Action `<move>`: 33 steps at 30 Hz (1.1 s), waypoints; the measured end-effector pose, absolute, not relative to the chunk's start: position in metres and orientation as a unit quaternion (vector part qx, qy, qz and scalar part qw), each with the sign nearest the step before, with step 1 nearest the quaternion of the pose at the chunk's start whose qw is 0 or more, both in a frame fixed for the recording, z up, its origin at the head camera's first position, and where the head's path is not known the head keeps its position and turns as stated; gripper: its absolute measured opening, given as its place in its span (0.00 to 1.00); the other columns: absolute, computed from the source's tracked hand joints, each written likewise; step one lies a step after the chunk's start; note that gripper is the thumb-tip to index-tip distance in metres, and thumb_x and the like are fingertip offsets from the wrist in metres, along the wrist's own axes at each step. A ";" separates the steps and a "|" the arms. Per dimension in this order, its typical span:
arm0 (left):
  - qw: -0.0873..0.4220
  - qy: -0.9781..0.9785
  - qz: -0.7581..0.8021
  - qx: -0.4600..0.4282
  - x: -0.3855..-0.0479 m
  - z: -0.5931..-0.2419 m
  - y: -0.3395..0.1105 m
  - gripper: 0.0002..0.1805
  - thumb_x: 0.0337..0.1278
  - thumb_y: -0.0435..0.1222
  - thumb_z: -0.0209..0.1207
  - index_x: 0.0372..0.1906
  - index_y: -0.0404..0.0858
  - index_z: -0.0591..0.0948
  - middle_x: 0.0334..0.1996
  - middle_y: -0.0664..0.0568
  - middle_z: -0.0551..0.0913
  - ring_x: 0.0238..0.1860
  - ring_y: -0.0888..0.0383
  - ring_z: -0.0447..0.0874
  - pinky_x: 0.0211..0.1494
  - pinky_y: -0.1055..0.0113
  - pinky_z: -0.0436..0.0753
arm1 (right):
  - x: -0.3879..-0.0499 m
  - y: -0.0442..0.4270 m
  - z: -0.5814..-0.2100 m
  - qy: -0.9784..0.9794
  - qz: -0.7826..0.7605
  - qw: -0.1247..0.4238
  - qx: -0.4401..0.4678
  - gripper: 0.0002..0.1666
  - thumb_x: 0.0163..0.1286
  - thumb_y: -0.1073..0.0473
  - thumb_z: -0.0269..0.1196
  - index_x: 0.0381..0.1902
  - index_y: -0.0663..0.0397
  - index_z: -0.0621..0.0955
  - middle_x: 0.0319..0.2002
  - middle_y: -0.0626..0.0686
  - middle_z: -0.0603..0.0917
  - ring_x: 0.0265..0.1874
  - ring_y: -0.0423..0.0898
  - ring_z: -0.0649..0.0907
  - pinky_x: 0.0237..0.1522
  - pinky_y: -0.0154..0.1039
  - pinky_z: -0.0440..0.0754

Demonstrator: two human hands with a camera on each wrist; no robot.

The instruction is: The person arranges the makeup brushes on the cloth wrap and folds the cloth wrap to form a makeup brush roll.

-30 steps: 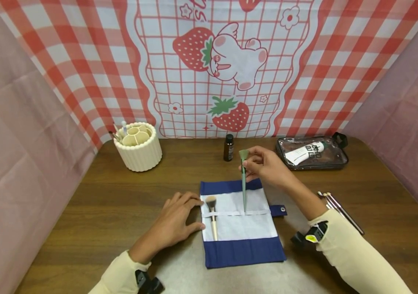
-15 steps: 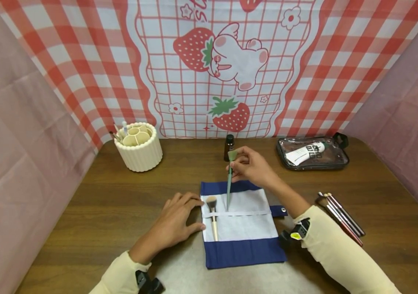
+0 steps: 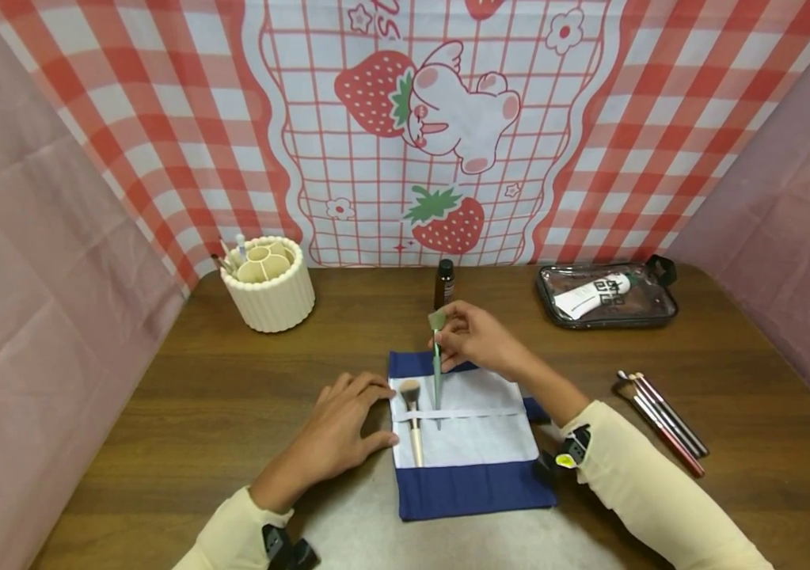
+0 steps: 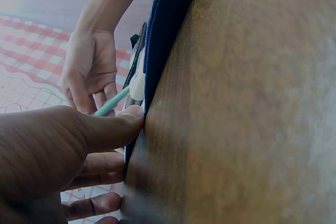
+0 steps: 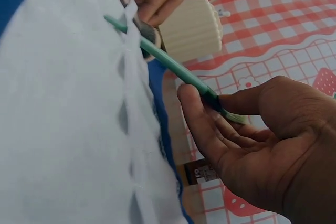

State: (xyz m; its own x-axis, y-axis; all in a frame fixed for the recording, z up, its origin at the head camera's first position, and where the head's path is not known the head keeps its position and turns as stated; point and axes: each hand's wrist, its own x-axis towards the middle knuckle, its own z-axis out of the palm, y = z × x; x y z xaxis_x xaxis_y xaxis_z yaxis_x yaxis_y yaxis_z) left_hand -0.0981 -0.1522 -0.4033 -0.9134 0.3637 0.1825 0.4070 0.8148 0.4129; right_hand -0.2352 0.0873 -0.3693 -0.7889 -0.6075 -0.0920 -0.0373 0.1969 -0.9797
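A makeup brush with a green handle [image 5: 176,67] is pinched near its pale green bristles between the thumb and fingers of my right hand [image 3: 479,342]. Its thin handle end passes under the white elastic strap [image 3: 479,413] of a navy and white fabric brush roll [image 3: 476,491]. To its left, a second makeup brush [image 3: 415,443] with a pale handle lies under the same strap. My left hand [image 3: 340,423] rests at the roll's left edge, thumb and fingertips touching it. In the left wrist view the left thumb [image 4: 118,127] lies against that edge.
Several brushes [image 3: 664,427] lie on the table at right. A clear pouch [image 3: 650,309] with a white tube [image 3: 590,297] is at the back right. A dark bottle [image 3: 444,283] stands behind my right hand. A cream ribbed holder [image 3: 269,297] stands at back left.
My right hand has moved left, then down and toward me, with the green brush. The brush's handle end has slid under the strap. My left hand has stayed in place.
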 end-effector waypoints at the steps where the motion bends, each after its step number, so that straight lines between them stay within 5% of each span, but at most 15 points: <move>1: 0.047 -0.951 -0.228 -0.202 -0.098 -0.403 -0.152 0.31 0.50 0.52 0.73 0.58 0.41 0.82 0.58 0.52 0.77 0.56 0.50 0.72 0.52 0.52 0.70 | -0.234 0.087 -0.370 0.736 -0.591 0.247 -0.219 0.21 0.75 0.71 0.56 0.63 0.66 0.66 0.46 0.73 0.81 0.32 0.60 0.86 0.38 0.55 0.85; 15: 0.049 -0.951 -0.227 -0.205 -0.098 -0.401 -0.153 0.31 0.51 0.51 0.73 0.58 0.41 0.82 0.58 0.52 0.77 0.56 0.50 0.72 0.52 0.52 0.70 | -0.216 0.094 -0.378 0.738 -0.524 0.334 -0.262 0.20 0.72 0.68 0.61 0.58 0.70 0.70 0.42 0.65 0.78 0.31 0.57 0.86 0.37 0.50 0.86; 26: 0.045 -0.951 -0.226 -0.204 -0.098 -0.401 -0.152 0.31 0.52 0.50 0.73 0.58 0.40 0.82 0.58 0.51 0.77 0.56 0.49 0.71 0.52 0.52 0.70 | -0.206 0.106 -0.378 0.829 -0.364 0.238 -0.350 0.12 0.70 0.56 0.68 0.47 0.55 0.81 0.34 0.48 0.82 0.31 0.43 0.80 0.32 0.38 0.78; 33: 0.051 -0.951 -0.221 -0.208 -0.098 -0.401 -0.152 0.31 0.51 0.51 0.73 0.58 0.41 0.82 0.58 0.51 0.77 0.56 0.50 0.71 0.52 0.52 0.71 | -0.203 0.113 -0.377 0.837 -0.332 0.200 -0.386 0.13 0.70 0.54 0.67 0.48 0.54 0.83 0.36 0.46 0.83 0.33 0.41 0.81 0.36 0.38 0.80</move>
State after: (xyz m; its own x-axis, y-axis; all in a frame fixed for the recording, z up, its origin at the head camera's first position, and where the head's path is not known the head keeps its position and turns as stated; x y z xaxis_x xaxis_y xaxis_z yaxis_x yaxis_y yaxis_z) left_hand -0.0983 -0.1521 -0.4014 -0.9079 0.3742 0.1886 0.4191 0.8150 0.4003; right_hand -0.2035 0.1129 -0.3769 -0.6224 -0.7789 -0.0778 -0.5138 0.4815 -0.7101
